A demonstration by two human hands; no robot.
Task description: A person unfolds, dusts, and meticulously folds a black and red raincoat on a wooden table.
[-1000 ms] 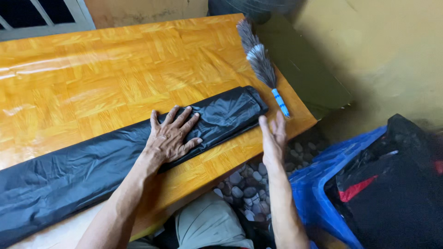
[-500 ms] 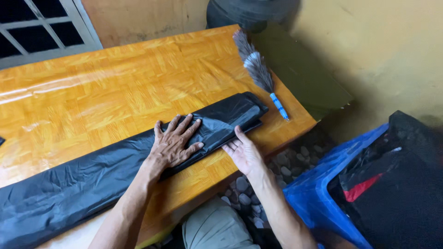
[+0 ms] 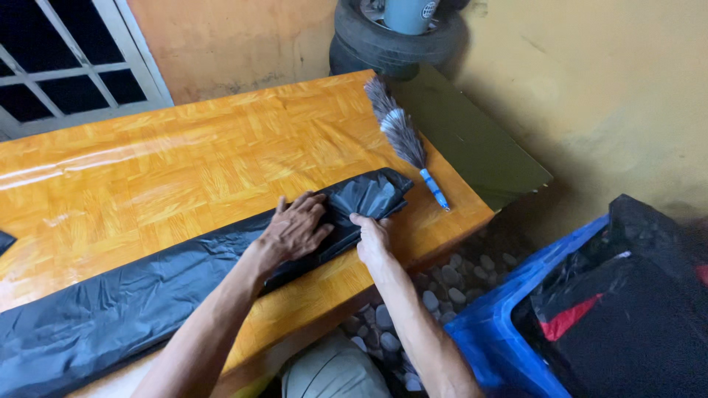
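The left hand (image 3: 295,230) is lying open and flat on the long black plastic bag (image 3: 147,302), pinning it to the wooden table (image 3: 169,169) while the right hand (image 3: 371,237) is pinching the bag's near edge.

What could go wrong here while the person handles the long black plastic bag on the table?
The black plastic bag lies close to the near table edge, and its left end runs out of view; it could slide off. The left hand only presses flat and the right hand grips just the end, so the slick sheet may slip or unfold. The feather duster lies near and could be knocked.
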